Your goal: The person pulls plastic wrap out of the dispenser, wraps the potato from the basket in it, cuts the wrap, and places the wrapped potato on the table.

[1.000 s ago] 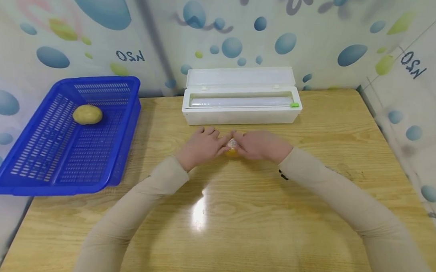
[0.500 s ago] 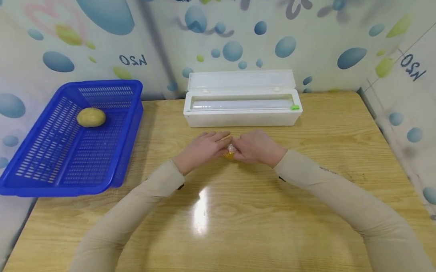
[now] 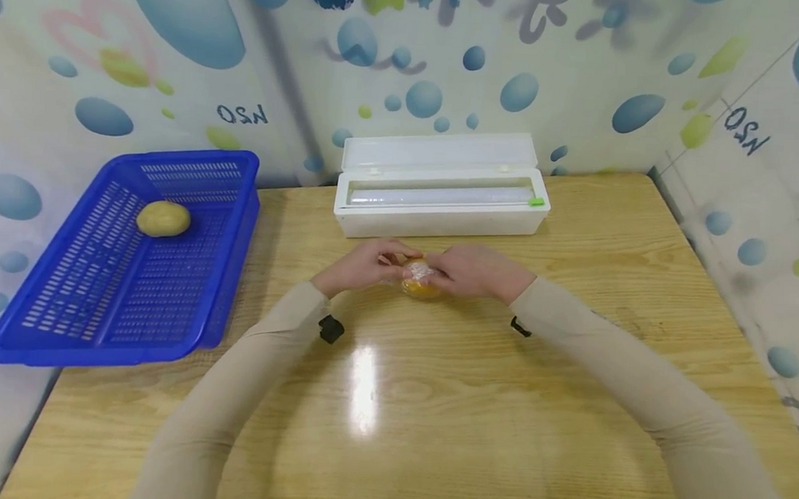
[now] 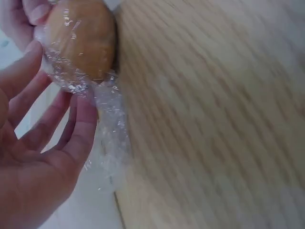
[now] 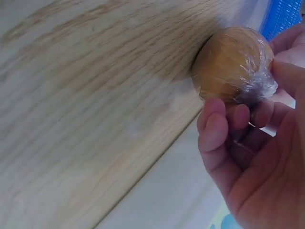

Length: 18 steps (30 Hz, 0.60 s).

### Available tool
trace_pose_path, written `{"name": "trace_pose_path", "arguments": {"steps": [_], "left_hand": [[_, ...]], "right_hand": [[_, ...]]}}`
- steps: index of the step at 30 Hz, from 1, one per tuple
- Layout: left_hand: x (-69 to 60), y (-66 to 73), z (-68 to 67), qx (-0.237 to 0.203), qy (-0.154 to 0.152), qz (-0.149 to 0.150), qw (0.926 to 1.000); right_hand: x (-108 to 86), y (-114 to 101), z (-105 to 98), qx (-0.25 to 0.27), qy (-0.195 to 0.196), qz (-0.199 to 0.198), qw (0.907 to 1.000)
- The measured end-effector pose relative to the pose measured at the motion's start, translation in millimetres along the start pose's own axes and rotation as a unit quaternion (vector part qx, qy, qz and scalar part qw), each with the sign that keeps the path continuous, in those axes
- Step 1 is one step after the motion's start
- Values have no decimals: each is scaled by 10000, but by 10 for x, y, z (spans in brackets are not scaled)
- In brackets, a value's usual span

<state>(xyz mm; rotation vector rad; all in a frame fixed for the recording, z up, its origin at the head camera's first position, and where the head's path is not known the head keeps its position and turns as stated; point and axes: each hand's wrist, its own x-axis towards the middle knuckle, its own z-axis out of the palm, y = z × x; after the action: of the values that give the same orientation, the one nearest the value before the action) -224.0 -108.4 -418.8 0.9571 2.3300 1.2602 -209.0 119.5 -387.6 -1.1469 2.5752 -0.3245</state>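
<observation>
An orange round item (image 3: 422,285) wrapped in clear film sits on the table between the two hands. The left hand (image 3: 367,266) has its fingers and thumb at the film on its left side; in the left wrist view the crinkled film (image 4: 113,119) trails past the fingertips of the left hand (image 4: 52,138). From the right, the right hand (image 3: 481,271) curls its fingers and thumb round the item, and in the right wrist view the right hand (image 5: 267,138) holds the wrapped item (image 5: 228,64) by its bunched film side.
A white box (image 3: 440,223) with its lid up stands behind the hands, a roll of film (image 3: 441,196) inside and a green tab at its right end. On the left, a blue basket (image 3: 206,294) holds one potato (image 3: 163,219). A patterned wall rises behind the table (image 3: 446,427).
The left hand has drawn slightly left and its fingers have parted from the right hand's, so more of the orange item shows. The right hand stays close to the item.
</observation>
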Motion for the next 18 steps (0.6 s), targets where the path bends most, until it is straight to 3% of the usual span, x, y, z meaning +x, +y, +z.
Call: {"name": "trace_pose_path", "arguments": {"steps": [3,7,11,15,18], "left_hand": [[20,3,-15,-232,-135,-233,9994],[55,62,-32,-255,-367,-645,9969],[44,117,-45,386,-585,-760,9946],[-39,142,-35,888,-788,-804,9897],[-108,144,-1,1101,-711,-1029,9860]], "right_hand": [[8,-2,6,144,11,6,9999],[-3,-35,2,-70,169,213,9996],[-12,-113,-19,-332,442,412,9976],[-3,-159,4,-486,562,198,9970],[-2,-152,37,-561,614,89,9965]]}}
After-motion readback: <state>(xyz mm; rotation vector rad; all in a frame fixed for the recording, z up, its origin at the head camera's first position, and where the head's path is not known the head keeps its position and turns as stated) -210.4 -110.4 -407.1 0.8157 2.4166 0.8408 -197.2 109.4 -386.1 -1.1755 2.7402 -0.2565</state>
